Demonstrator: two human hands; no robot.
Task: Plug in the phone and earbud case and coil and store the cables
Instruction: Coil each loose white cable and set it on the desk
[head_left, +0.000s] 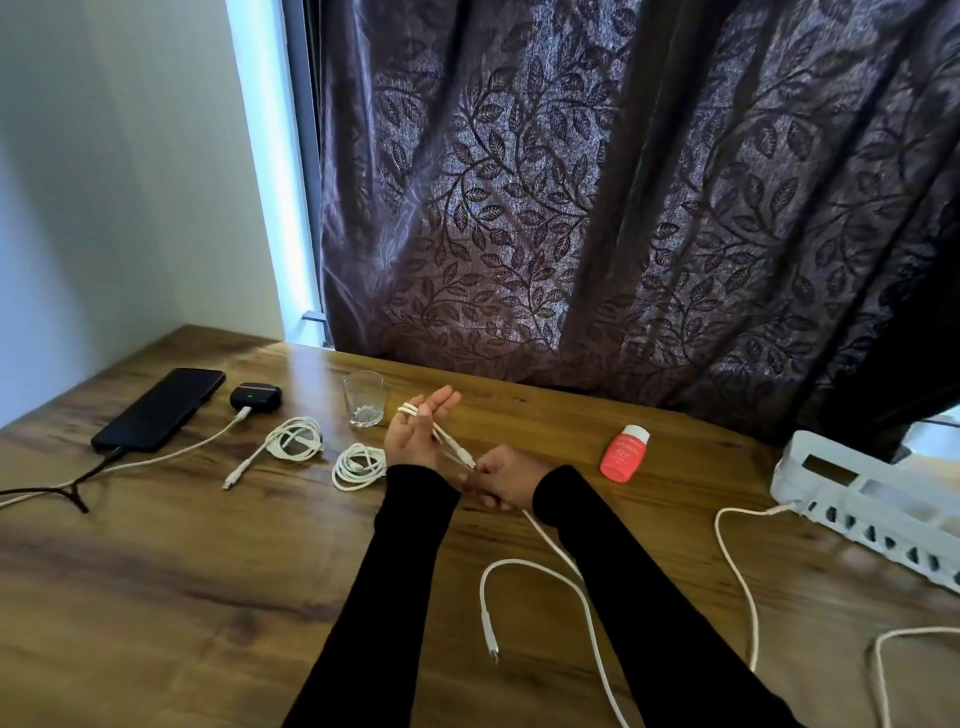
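A black phone (161, 408) lies at the table's left with a dark cable in its near end. Beside it sits a black earbud case (255, 397) showing a green light, with a white cable (171, 457) plugged in. Two coiled white cables (296, 439) (359, 466) lie near a glass. My left hand (415, 431) is raised palm up with straight fingers, and a loose white cable (540, 577) is looped over them. My right hand (506, 483) pinches that cable near its plug. The rest of it trails toward me, its free plug on the table.
An empty glass (363, 399) stands behind my left hand. A red bottle (623, 453) lies to the right. A white slotted tray (872, 506) sits at the right edge, with another white cable (737, 571) running from it. A dark leaf-patterned curtain (623, 197) hangs behind the table.
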